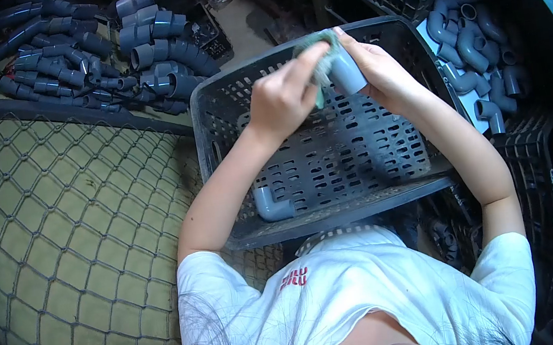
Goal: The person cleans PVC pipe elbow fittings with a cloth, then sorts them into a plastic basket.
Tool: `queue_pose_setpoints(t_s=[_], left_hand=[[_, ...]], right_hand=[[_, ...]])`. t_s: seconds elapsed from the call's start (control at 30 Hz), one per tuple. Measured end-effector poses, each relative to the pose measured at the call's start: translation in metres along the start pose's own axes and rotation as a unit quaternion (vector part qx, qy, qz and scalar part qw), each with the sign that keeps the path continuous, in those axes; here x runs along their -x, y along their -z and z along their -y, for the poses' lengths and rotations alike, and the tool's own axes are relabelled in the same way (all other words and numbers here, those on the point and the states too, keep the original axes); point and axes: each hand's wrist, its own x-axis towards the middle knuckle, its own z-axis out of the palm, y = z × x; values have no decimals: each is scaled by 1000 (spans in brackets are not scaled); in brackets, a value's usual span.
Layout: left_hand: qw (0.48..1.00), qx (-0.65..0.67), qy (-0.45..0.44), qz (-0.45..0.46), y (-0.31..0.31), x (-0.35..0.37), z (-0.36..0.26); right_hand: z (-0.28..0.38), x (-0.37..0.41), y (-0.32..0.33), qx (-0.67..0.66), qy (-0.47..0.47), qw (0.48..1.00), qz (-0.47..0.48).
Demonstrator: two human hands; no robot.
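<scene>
A wire mesh (54, 236) fills the far left, and beyond it lies a heap of grey pipe fittings (66, 60). Next comes the slotted grey plastic crate (242, 72), tipped toward the person, with one loose elbow (272, 205) in its near left corner.

Above the crate's far rim, the left hand (284, 98) is closed around a green scouring pad (315, 42), wrist bent and fingers pointing right. The pad presses against the PVC elbow (349, 73), which sits immediately to its right. The elbow's visible barrel tilts from upper left to lower right.

The right hand (386, 74) grips the elbow from the far side, fingers wrapped over its upper end and forearm angling in from the lower right. Both hands meet at the fitting.

Further right lies a second pile of elbows (474, 56).
</scene>
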Motion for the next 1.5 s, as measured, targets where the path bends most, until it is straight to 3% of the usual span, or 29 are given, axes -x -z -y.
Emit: queue_pose_setpoints(t_s=[0.1,0.17,0.23,0.27,0.37,0.43,0.47,0.5,0.63,0.7,0.77,0.83,0.9,0.97,1.03,1.07,1.1,1.2,1.23,1.3,1.4,1.5], left_hand=[[994,2,-64,93,-3,13,-16],[993,1,-95,77,-4,9,-16],[998,18,0,55,1,2,-7],[999,16,29,2,1,-2,-1],[999,3,30,-15,-2,7,1],[997,46,-17,55,-3,17,-8],[991,29,-81,98,-7,19,-11],[989,5,-123,87,-13,18,-15],[990,30,-108,88,-9,5,-7],[999,37,-5,-2,-7,1,-7],[999,41,7,-28,-5,1,-4],[999,33,2,-15,-4,5,-9],[993,18,-62,99,-4,12,-16],[991,-4,-80,103,-5,10,-16],[999,1,-31,25,-3,0,-8],[1000,15,22,-4,2,-5,-7],[999,13,12,-39,0,-6,-1],[998,-12,-44,40,-5,7,-13],[991,-42,-74,103,-3,11,-19],[987,-61,-85,121,2,7,-16],[998,-13,43,-41,3,-9,-1],[1000,2,-15,-9,0,3,0]], right_hand=[[-4,-4,4,-22,14,999,19],[-4,-5,6,-18,10,999,27],[-2,-5,9,-34,3,998,43],[-3,-4,5,-9,27,999,39],[-5,-3,1,15,46,998,40],[-4,-5,4,12,43,998,39],[0,-7,6,24,37,997,60],[3,-7,6,36,29,996,82],[12,-2,0,-1,29,998,58],[8,-3,2,9,35,999,27],[10,2,-3,26,31,999,25],[6,0,0,36,39,998,44],[9,3,3,59,15,996,61],[5,0,5,66,23,996,63],[1,-2,3,-12,44,999,14],[3,-3,4,10,48,999,17],[2,-2,4,9,49,999,18],[5,4,1,10,8,1000,21],[-2,-3,4,4,19,1000,13],[-1,-2,5,20,49,999,9],[6,6,2,45,27,998,18],[-6,10,-10,3,28,999,19]])
